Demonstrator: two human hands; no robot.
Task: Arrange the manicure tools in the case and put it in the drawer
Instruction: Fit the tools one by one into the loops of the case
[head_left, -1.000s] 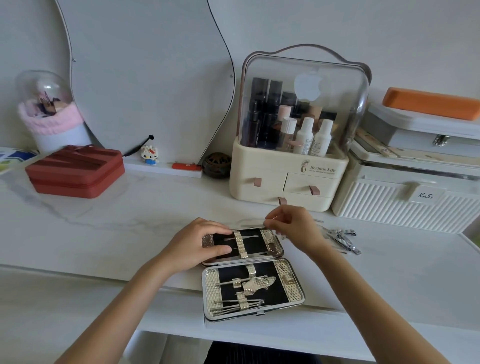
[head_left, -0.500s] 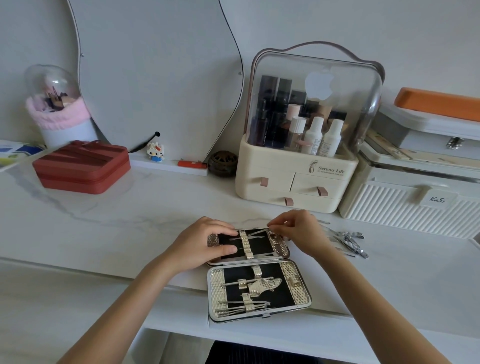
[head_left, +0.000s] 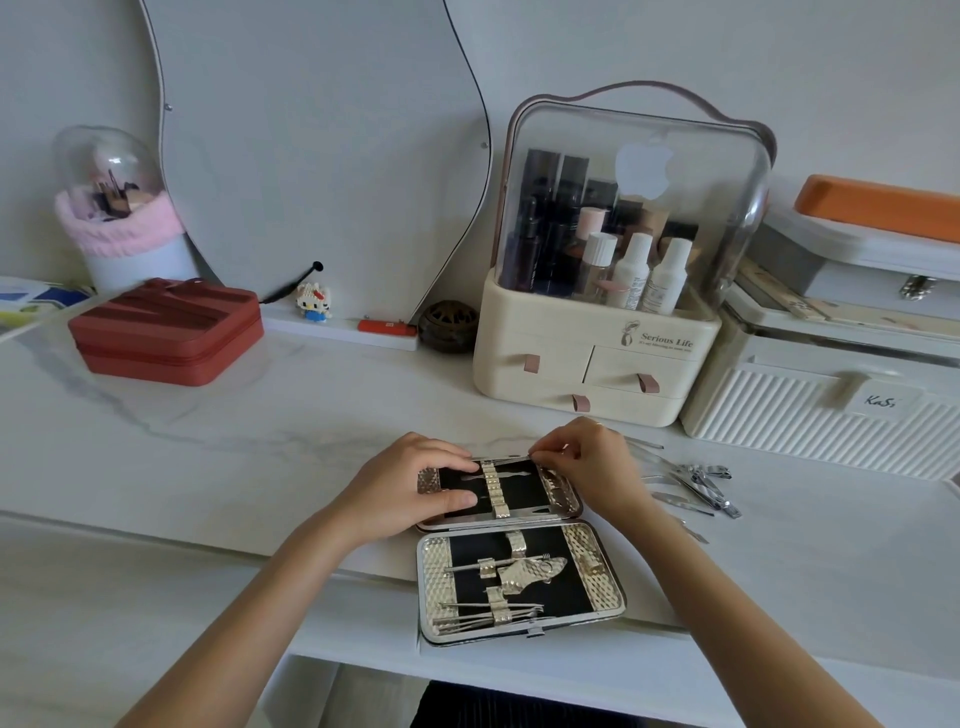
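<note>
A: Two hands were on the manicure case, which lay open flat at the near edge of the white table, its far half toward the cosmetics organiser. Left hand: fingers spread flat, pressing the far half's left end, holding no tool. Right hand: fingertips pinched narrow on a thin metal tool at the far half's upper edge.

B: Advice for the step?

A: Judged: the left hand should keep the case pinned so it cannot slide; the tool should go in level and lengthwise under the central elastic strap, not be forced across it. Loose tools, nail clippers among them, lay just right of the case, awaiting their turn.

B: Items unclear?

A: Several. The pinched tool's type could not be told; the right hand covered most of it. Which organiser drawer was intended could not be told; all looked closed. The near half held a few slim tools and a patterned piece, too small to name. Some loose tools sat partly behind the right wrist.
</note>
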